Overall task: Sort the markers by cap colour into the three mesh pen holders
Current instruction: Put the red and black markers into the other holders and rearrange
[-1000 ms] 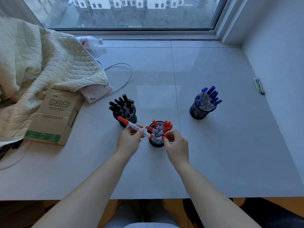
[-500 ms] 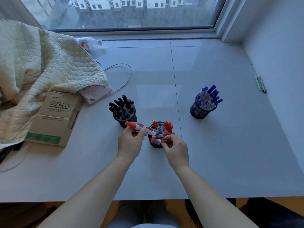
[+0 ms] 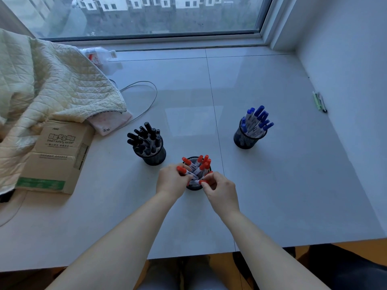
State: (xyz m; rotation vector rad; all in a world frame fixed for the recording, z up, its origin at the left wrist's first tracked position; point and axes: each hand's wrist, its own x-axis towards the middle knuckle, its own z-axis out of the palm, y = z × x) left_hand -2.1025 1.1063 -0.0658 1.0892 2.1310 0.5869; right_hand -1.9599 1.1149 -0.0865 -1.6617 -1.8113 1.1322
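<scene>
Three black mesh pen holders stand on the grey sill. The left holder point(image 3: 154, 157) is full of black-capped markers. The far right holder point(image 3: 245, 140) has several blue-capped markers. The near middle holder point(image 3: 193, 186) has several red-capped markers point(image 3: 204, 162). My left hand point(image 3: 170, 181) grips a red-capped marker point(image 3: 185, 172) whose lower end is inside the middle holder. My right hand point(image 3: 219, 190) pinches another red-capped marker point(image 3: 201, 181) at that holder's near rim. Both hands touch the holder from either side.
A cardboard box point(image 3: 56, 155) lies at the left under a cream quilt point(image 3: 48, 88). A grey cable point(image 3: 144, 97) loops behind the black holder. A plastic bottle point(image 3: 99, 56) lies near the window. Green pens point(image 3: 319, 101) lie by the right wall. The sill's front edge is close to me.
My left hand has moved right and lowered its red marker from above the black holder into the middle holder. My right hand stayed at the holder's rim with its marker.
</scene>
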